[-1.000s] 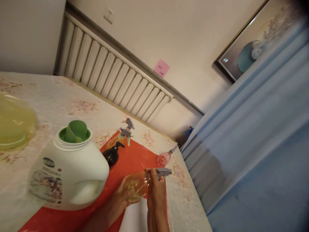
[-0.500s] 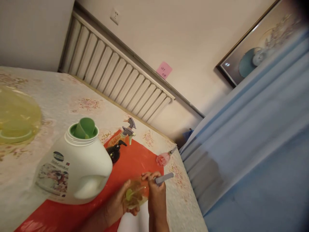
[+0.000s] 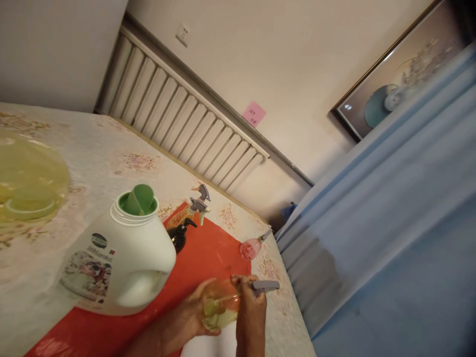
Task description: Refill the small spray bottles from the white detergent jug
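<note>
My left hand is wrapped round the body of a clear spray bottle, tilted on its side, with some yellowish liquid in it. At the bottle's neck end, the fingers of my right hand are closed round the grey spray head. A thin tube shows faintly inside the bottle; whether the head is seated on the neck is hidden by my fingers. Left of my hands stands a big white jug, uncapped, with a green cup-shaped piece in its mouth.
Behind the red mat area stand a black pump bottle and amber spray bottles. A pink bottle stands near the table's right edge. Far left is a yellow translucent basin. A blue curtain hangs at the right.
Both hands and the spray bottle have shifted slightly right and down in the view. The spray head has turned closer to level. The jug and other bottles still stand in place.
</note>
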Demonstrator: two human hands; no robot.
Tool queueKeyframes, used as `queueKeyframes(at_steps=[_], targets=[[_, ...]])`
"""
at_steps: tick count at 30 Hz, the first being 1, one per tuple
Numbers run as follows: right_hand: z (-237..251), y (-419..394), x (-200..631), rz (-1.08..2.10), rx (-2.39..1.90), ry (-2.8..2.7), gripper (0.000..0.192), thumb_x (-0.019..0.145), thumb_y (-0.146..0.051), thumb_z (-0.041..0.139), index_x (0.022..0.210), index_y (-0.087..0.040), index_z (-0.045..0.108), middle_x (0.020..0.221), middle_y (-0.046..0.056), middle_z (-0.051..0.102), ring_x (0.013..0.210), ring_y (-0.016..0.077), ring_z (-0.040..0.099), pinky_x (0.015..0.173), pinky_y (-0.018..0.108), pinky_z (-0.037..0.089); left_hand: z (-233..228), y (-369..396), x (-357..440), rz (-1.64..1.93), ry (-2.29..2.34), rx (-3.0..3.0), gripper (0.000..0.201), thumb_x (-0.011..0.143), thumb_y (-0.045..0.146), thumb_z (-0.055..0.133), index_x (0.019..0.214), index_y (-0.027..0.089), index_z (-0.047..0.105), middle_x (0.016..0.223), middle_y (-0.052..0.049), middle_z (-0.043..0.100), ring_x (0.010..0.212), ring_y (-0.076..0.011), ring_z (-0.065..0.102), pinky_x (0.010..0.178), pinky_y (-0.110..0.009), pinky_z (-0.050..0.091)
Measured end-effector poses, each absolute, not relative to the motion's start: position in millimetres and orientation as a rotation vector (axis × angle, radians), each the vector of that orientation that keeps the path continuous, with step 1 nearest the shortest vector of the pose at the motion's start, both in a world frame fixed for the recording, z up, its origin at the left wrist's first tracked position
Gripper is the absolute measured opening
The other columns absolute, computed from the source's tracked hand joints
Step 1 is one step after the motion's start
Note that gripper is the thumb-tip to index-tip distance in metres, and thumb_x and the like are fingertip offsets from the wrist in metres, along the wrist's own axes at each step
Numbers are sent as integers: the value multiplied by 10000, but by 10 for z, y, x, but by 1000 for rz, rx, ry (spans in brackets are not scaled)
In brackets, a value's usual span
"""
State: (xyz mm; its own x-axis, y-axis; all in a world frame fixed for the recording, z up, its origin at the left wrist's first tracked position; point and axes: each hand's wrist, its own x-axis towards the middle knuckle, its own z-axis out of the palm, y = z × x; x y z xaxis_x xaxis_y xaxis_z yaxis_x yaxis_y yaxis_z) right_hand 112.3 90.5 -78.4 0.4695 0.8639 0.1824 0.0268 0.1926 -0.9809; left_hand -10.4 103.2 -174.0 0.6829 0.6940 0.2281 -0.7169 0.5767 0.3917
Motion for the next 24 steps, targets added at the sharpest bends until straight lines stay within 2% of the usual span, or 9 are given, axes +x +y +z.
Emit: queueKeyframes(at_steps=[3,5,11,14,16,18,21,24], targets=[[-794,919,1154,704,-1247,-779,195,691,-310,704,694,-179,560,721,34,704,739,212,678,671,276,502,-1733,1029,-116,863,-20,573,735,704,332,753,1342,326,387,1462,-107,420,1239,-327,501,836,-390,442],[-806,918,1150,711,-1243,-728,199,681,-305,713,717,-169,572,728,44,703,717,216,681,631,274,503,-1726,1035,-127,872,18,615,730,688,316,765,1321,306,400,1466,-120,405,1235,-333,502,800,-366,451],[-799,874,1093,726,-1239,-656,236,678,-310,734,767,-174,563,722,38,715,740,225,697,705,306,521,-1644,1063,-154,860,8,709,634,735,403,706,1297,244,462,1314,-150,567,1052,-280,610,655,-271,448],[-737,834,1043,691,-1233,-665,220,687,-315,713,750,-177,554,724,37,716,761,225,696,725,309,517,-1599,1049,-157,839,-23,706,594,752,417,685,1287,239,497,1294,-142,590,991,-245,627,636,-255,456],[-688,803,1012,666,-1245,-742,201,692,-313,696,724,-178,551,729,40,716,781,226,690,728,305,510,-1608,1031,-143,841,-17,663,510,817,422,610,1280,229,520,1273,-140,607,926,-219,645,615,-245,460],[-647,775,988,654,-1253,-869,176,702,-298,680,693,-183,547,733,38,717,798,221,682,755,305,501,-1650,1015,-114,820,0,598,477,880,480,494,1253,189,558,1151,-147,671,795,-197,672,563,-235,456],[-625,750,971,665,-1236,-1004,167,719,-277,663,660,-200,526,723,20,715,797,205,675,807,310,485,-1724,1008,-70,715,43,493,610,891,617,349,1192,154,609,867,-113,728,574,-185,671,465,-238,443],[-661,750,984,664,-1242,-1036,171,727,-274,662,663,-205,519,727,18,716,791,204,675,823,320,478,-1734,1012,-64,637,75,443,673,868,677,321,1145,149,633,811,-103,733,596,-217,694,493,-267,483]])
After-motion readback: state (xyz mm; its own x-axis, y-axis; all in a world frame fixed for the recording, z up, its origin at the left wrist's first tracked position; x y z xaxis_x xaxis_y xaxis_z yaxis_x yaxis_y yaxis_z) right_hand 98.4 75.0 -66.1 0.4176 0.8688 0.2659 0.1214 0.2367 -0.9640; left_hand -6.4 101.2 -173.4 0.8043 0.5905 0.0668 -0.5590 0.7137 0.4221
